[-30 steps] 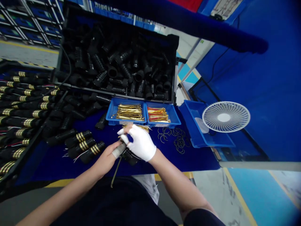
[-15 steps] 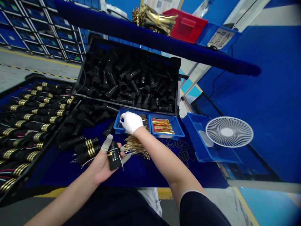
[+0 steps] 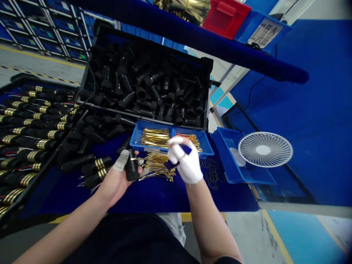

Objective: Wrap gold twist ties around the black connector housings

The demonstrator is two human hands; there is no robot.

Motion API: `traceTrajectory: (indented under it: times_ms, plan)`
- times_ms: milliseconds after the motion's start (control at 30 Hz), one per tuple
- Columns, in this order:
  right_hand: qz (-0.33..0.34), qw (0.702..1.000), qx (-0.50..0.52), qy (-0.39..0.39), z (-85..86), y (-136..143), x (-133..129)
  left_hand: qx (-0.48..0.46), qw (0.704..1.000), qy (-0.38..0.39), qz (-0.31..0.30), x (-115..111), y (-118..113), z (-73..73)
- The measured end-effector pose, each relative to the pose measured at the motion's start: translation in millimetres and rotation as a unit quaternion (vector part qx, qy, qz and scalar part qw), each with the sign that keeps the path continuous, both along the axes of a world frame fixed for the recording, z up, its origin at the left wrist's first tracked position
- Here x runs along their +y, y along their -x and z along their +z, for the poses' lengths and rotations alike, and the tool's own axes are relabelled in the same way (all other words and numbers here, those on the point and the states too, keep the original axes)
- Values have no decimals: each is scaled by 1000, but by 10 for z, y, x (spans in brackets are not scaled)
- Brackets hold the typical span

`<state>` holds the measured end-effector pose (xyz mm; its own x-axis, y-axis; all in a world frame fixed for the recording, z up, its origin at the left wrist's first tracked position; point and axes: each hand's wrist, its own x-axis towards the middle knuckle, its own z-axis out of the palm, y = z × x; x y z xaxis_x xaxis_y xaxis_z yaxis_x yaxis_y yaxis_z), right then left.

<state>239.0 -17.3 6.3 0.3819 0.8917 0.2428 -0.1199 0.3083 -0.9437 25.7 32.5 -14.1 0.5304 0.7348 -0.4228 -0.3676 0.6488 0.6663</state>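
My left hand (image 3: 114, 181), with grey coverings on its fingertips, is wrapped round a black ribbed cylinder (image 3: 132, 169) held upright over the table. A thin gold strip shows near the top of the cylinder. To its right is my white-gloved right hand (image 3: 189, 163), raised over the table with thumb and fingers pinched together. Whatever is between those fingers is too small to make out. A pile of gold strips with wire ends (image 3: 158, 165) lies between the hands. Behind them, a blue bin (image 3: 133, 141) contains gold strips, and another blue bin (image 3: 209, 146) is partly hidden by the glove.
Many black ribbed cylinders fill a large black crate (image 3: 210, 91) at the back. On the left, a tray (image 3: 26, 190) holds rows of cylinders with gold rings. Black rubber rings (image 3: 211, 176) lie at right, near a white fan grille (image 3: 265, 149). A shelf (image 3: 220, 51) crosses above.
My right hand has left the left blue bin and come back to the right, its fingers now pinched. The cylinder in my left hand has turned more upright. The view has shifted slightly.
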Motion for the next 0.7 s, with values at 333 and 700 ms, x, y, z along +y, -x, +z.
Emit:
traceTrajectory:
  times_ms: [333,700]
  plan:
    - [81,957,-248,123,-139,415,-320,67,987,-139,-50,-238,-142,2]
    - [-57,985,-139,81,-488,281,-476,78,983,-163,-33,-249,-142,24]
